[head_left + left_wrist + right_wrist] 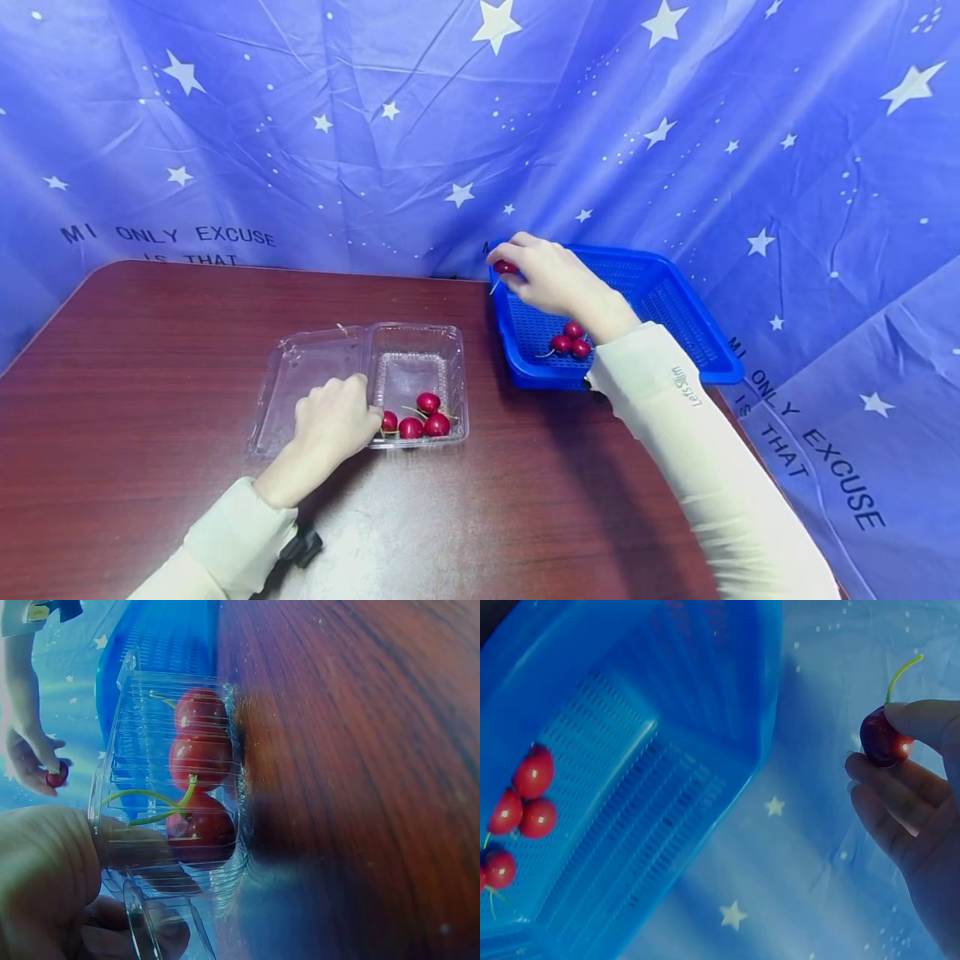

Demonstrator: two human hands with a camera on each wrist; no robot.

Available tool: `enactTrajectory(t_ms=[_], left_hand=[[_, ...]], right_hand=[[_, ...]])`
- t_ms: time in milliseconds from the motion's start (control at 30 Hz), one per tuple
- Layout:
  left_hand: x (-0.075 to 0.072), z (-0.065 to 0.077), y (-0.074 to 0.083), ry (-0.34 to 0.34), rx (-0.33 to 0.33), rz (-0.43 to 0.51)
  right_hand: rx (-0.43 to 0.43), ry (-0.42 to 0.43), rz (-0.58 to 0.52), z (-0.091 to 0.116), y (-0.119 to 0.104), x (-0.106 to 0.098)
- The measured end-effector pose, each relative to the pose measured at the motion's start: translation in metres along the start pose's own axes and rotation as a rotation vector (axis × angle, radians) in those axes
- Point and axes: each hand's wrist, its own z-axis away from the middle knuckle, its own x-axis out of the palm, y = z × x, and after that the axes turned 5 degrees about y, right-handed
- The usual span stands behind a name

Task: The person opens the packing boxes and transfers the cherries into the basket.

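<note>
My right hand [551, 275] pinches a dark red cherry [885, 737] between thumb and fingertips, its green stem sticking out. In the head view that hand is over the far left corner of a blue slotted plastic basket [678, 317], where several cherries [536, 817] lie on the bottom. My left hand [333, 421] grips the near wall of a clear plastic clamshell box [416, 371] by the hinge, the thumb inside it. Several red cherries [437, 425] with stems sit along the box's near side. Its lid [311, 358] lies folded back to the left, partly behind the left hand.
Both containers stand on a reddish-brown wooden table [150, 367], the basket at the back right by the table's edge. A blue cloth [420, 150] with white stars hangs behind and to the right. A black strap piece [302, 547] shows at the left wrist.
</note>
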Motion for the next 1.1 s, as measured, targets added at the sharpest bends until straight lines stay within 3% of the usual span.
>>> enactTrajectory(t_ms=[467, 700, 1100], left_hand=[[0.001, 0.000, -0.002, 0.008, 0.009, -0.002], [0.002, -0.001, -0.004, 0.014, 0.009, -0.001], [0.002, -0.002, -0.003, -0.022, 0.000, 0.004]], right_hand=[[0.111, 0.003, 0.039, 0.008, 0.037, -0.011], [0.206, -0.052, 0.044, 0.015, 0.051, -0.013], [0.276, -0.114, 0.037, 0.027, 0.067, -0.013]])
